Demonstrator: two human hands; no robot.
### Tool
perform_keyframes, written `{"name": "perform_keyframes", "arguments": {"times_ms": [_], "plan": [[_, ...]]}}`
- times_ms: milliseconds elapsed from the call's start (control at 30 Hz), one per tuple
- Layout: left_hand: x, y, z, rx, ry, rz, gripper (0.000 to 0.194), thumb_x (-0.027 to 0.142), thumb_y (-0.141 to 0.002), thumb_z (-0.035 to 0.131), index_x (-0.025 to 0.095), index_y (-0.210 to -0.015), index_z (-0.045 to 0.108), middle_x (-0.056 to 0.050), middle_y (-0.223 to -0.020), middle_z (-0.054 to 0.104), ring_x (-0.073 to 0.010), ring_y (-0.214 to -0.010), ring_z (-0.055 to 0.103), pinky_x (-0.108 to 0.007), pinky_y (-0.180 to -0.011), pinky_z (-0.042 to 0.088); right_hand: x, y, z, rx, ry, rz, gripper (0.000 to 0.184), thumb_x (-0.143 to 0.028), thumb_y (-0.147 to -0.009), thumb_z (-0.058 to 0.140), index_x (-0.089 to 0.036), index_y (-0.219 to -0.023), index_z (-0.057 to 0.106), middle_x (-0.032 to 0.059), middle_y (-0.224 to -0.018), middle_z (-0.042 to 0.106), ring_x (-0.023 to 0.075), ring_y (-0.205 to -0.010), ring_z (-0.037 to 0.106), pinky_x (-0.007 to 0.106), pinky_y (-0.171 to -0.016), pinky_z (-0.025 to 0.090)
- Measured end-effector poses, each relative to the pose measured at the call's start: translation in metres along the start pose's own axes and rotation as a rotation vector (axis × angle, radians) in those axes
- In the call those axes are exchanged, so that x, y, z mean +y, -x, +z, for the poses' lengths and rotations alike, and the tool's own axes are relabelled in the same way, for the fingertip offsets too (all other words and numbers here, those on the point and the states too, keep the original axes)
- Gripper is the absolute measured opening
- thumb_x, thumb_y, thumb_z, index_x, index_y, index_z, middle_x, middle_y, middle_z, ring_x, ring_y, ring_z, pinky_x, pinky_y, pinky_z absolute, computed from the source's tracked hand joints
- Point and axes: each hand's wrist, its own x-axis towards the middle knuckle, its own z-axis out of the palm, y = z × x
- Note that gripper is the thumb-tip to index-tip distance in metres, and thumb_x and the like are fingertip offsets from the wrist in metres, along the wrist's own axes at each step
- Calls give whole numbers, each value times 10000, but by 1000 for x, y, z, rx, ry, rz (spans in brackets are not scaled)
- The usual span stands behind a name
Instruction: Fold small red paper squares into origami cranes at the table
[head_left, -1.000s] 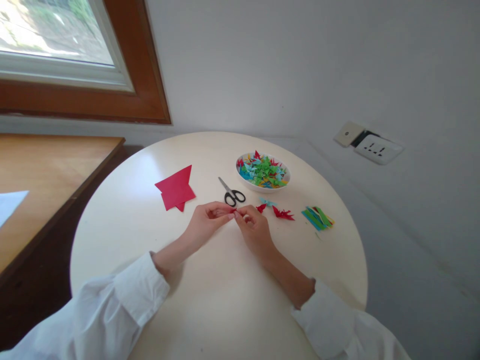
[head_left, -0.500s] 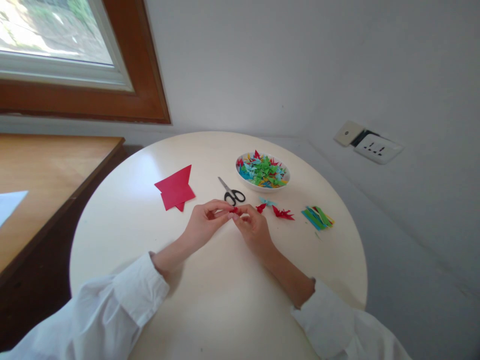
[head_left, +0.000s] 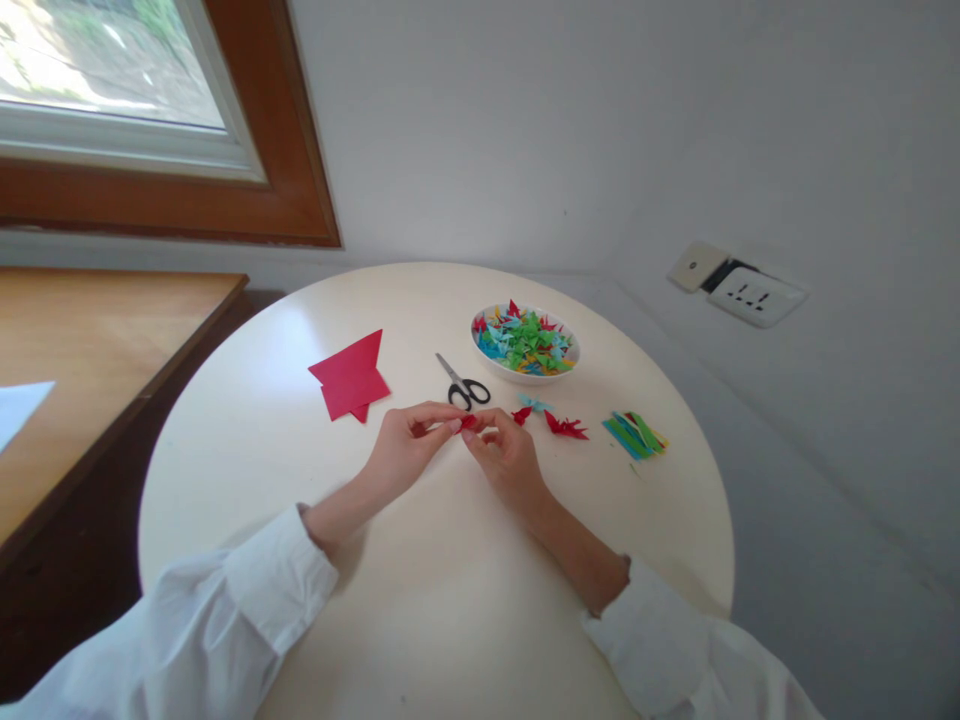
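Between the fingertips of both hands is a small folded piece of red paper (head_left: pixel 467 423), partly covered by the fingers. My left hand (head_left: pixel 412 437) pinches it from the left, and my right hand (head_left: pixel 506 455) pinches it from the right. Just beyond my fingertips lies a pair of scissors (head_left: pixel 469 391) with black handles, its blades pointing away to the left. Beside my right hand rest small folded red paper cranes (head_left: pixel 566 428) and a light blue one (head_left: pixel 534 403).
Red paper sheets (head_left: pixel 352 378) overlap on the left of the round white table (head_left: pixel 225 450). A white bowl (head_left: pixel 525 378) full of colourful folded paper stands at the back. Coloured paper strips (head_left: pixel 636 436) lie at the right. A wall socket (head_left: pixel 754 296) is on the right wall.
More of the red paper shows between my fingertips, which have shifted very slightly. Everything on the table stays where it was.
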Motion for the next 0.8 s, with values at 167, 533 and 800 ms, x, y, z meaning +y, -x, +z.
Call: {"name": "perform_keyframes", "arguments": {"times_ms": [167,533,800], "plan": [[0,0,1,9,25,-24,159,279,-643,692,144,-725,713,-77,-794,714,-202,-767,636,-287,-713,485,1,0,0,-5,-7,7,119,-305,-733,563,-191,-768,559,31,-773,620,160,-719,577,267,-584,450],[-14,0,2,36,-84,21,106,242,-692,622,146,-705,666,-51,-705,673,-160,-664,596,-256,-631,448,-3,-1,3,-14,-4,82,101,-276,-676,532,-184,-660,571,3,-637,587,138,-582,515,256,-528,389],[-17,3,2,49,-314,173,102,205,-747,559,165,-741,653,-55,-757,678,-160,-696,608,-251,-657,461,-6,-1,4,35,70,86,99,-258,-674,481,-181,-650,538,14,-652,573,150,-609,513,257,-513,375]]}}
